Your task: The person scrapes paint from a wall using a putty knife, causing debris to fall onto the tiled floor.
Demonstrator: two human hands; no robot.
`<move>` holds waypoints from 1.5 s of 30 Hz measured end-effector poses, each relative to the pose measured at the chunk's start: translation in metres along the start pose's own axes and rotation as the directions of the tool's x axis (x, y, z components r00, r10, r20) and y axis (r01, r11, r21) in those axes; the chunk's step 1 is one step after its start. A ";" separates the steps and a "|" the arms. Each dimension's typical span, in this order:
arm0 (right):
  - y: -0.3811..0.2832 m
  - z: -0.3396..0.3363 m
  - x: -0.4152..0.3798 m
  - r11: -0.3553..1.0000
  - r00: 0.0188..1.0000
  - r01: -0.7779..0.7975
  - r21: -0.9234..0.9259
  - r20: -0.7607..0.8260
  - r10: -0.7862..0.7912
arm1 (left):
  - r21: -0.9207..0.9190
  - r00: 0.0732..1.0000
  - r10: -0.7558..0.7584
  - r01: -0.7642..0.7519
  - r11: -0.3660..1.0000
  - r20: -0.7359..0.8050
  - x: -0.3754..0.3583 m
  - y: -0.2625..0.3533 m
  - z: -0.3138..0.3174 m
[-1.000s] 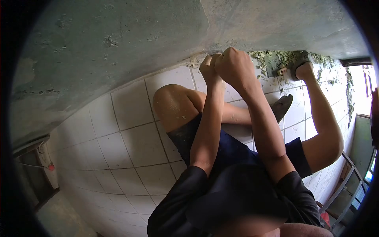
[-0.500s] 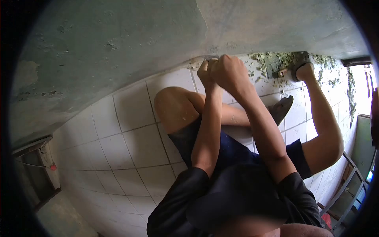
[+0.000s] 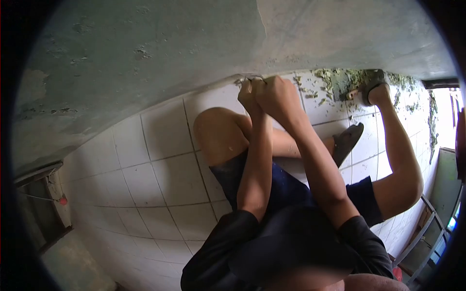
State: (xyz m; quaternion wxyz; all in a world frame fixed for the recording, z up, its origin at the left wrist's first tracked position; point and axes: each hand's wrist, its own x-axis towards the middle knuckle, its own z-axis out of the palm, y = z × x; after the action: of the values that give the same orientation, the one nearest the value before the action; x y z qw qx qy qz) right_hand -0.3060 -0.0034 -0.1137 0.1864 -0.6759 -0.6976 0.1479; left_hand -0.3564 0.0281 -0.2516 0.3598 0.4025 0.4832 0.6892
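My left hand and my right hand are side by side, low against the wall where it meets the floor. Fingers on both are curled closed around what looks like a scraper. Only a thin greyish edge of it shows beyond the knuckles, touching or very near the wall base; the rest is hidden. The wall is worn green paint on one side and a paler, barer surface on the other.
Greenish flakes litter the white tiled floor along the wall. A wooden-handled tool lies near my sandalled foot. My bent knee is left of the hands. A metal frame stands at the right.
Both closed hands have shifted slightly left along the wall base, still together. The view has moved a little, so the wall and flakes sit somewhat lower and further right.
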 end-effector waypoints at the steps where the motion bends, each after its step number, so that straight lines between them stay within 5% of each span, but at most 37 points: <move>1: -0.023 -0.029 -0.008 0.995 0.996 -0.065 0.070 -0.056 0.069 | -0.060 0.995 -0.094 0.091 0.994 -0.041 0.003 0.048 0.005; 2: -0.022 -0.025 -0.007 0.995 0.996 -0.071 0.067 -0.046 0.074 | -0.117 0.976 -0.205 0.196 0.974 -0.074 -0.002 0.075 0.006; 4: -0.014 -0.018 -0.004 0.991 0.993 -0.118 0.055 0.023 0.117 | -0.097 0.985 -0.175 0.174 0.980 -0.001 -0.013 0.015 -0.005; 6: -0.016 -0.017 -0.001 0.971 0.973 -0.225 0.084 0.067 0.219 | -0.503 0.924 -0.381 0.340 0.795 0.023 -0.012 -0.007 -0.004; 8: -0.025 -0.033 -0.010 0.994 0.997 -0.041 0.104 -0.060 0.048 | -0.509 0.937 -0.346 0.325 0.797 0.056 0.000 0.004 -0.008; 9: -0.023 -0.032 -0.012 0.972 0.987 -0.131 0.193 -0.065 0.146 | -0.188 0.985 -0.172 0.164 0.968 -0.023 0.001 0.036 -0.004; 10: -0.017 -0.023 -0.011 0.972 0.986 -0.145 0.187 -0.052 0.157 | 0.163 1.000 0.014 -0.010 0.987 -0.028 -0.005 0.054 -0.003; 11: -0.007 -0.010 -0.005 0.967 0.978 -0.207 0.152 0.033 0.204 | 0.165 1.000 -0.002 0.006 0.986 -0.024 -0.015 0.038 -0.005; 12: -0.002 -0.005 0.003 0.961 0.966 -0.250 0.116 0.102 0.239 | -0.181 0.985 -0.172 0.165 0.969 -0.021 -0.016 0.009 -0.004; 13: -0.007 -0.015 -0.001 0.993 0.994 -0.085 0.078 0.074 0.080 | -0.499 0.948 -0.317 0.293 0.816 0.038 -0.011 -0.005 -0.002; 14: -0.012 -0.020 -0.001 0.994 0.996 -0.067 0.082 0.059 0.063 | -0.503 0.954 -0.296 0.273 0.820 0.034 0.000 0.012 0.002; 16: -0.017 -0.022 -0.013 0.985 0.989 -0.100 0.139 -0.092 0.113 | -0.003 0.988 -0.145 0.145 0.989 -0.047 -0.002 0.061 0.002; 18: -0.012 -0.019 -0.017 1.000 0.990 0.008 0.025 -0.142 -0.005 | -0.007 0.977 -0.211 0.211 0.978 -0.025 -0.014 0.022 -0.003; 20: -0.016 -0.025 -0.003 0.996 0.994 -0.071 0.061 0.085 0.066 | -0.309 0.950 -0.306 0.275 0.910 -0.057 -0.007 0.014 0.001; 24: -0.023 -0.027 -0.018 0.980 0.990 -0.128 0.152 -0.039 0.135 | -0.043 0.994 -0.104 0.103 0.994 -0.028 -0.004 0.032 -0.005; 25: -0.015 -0.019 -0.010 0.982 0.992 -0.128 0.138 0.024 0.126 | -0.245 0.981 -0.194 0.186 0.951 -0.007 -0.007 0.036 -0.005; 29: -0.026 -0.023 -0.008 0.982 0.994 -0.112 0.152 0.027 0.109 | -0.202 0.977 -0.200 0.182 0.962 -0.072 0.002 0.020 -0.009; 32: -0.011 0.001 -0.012 0.995 0.997 -0.069 0.071 0.022 0.067 | -0.569 0.924 -0.359 0.365 0.737 0.127 -0.004 -0.028 -0.024; 33: -0.009 0.003 -0.009 1.000 0.999 0.011 0.005 0.038 -0.011 | -0.420 0.982 -0.181 0.183 0.889 0.046 -0.003 -0.032 -0.013; 34: -0.009 0.006 -0.001 0.994 0.994 0.096 -0.056 0.054 -0.093 | -0.420 0.986 -0.160 0.163 0.893 0.043 -0.001 -0.035 -0.012; 36: -0.027 -0.014 -0.007 0.997 0.994 0.078 -0.007 -0.070 -0.078 | -0.007 0.996 -0.070 0.070 0.998 -0.057 0.002 0.051 -0.007; 37: -0.027 -0.016 -0.013 0.997 0.994 -0.008 0.081 -0.104 0.017 | 0.019 0.990 -0.134 0.135 0.991 -0.048 0.001 0.070 -0.007; 38: -0.025 -0.018 -0.022 0.981 0.984 -0.097 0.167 -0.130 0.119 | 0.023 0.987 -0.152 0.154 0.988 -0.046 -0.009 0.059 -0.010; 40: -0.008 -0.007 -0.016 0.990 0.992 -0.043 0.134 -0.116 0.059 | -0.150 0.977 -0.213 0.207 0.967 -0.027 -0.005 0.031 -0.007; 42: -0.012 -0.017 -0.017 0.984 0.995 -0.017 0.180 -0.098 0.035 | 0.003 0.977 -0.195 0.196 0.981 -0.080 -0.002 0.037 -0.003; 44: -0.022 -0.014 -0.006 0.997 0.995 0.017 0.082 -0.098 -0.009 | -0.043 0.999 -0.051 0.051 0.998 0.000 -0.001 0.030 -0.007; 45: -0.022 -0.012 -0.014 0.999 0.996 0.035 -0.019 -0.079 -0.036 | -0.361 0.976 -0.190 0.217 0.907 0.109 -0.002 -0.013 -0.015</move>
State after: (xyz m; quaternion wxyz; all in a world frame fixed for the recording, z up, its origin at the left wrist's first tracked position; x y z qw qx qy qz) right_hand -0.3199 -0.0190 -0.0937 0.2106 -0.6704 -0.7027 0.1115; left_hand -0.3672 0.0242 -0.2673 0.5161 0.2990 0.3705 0.7120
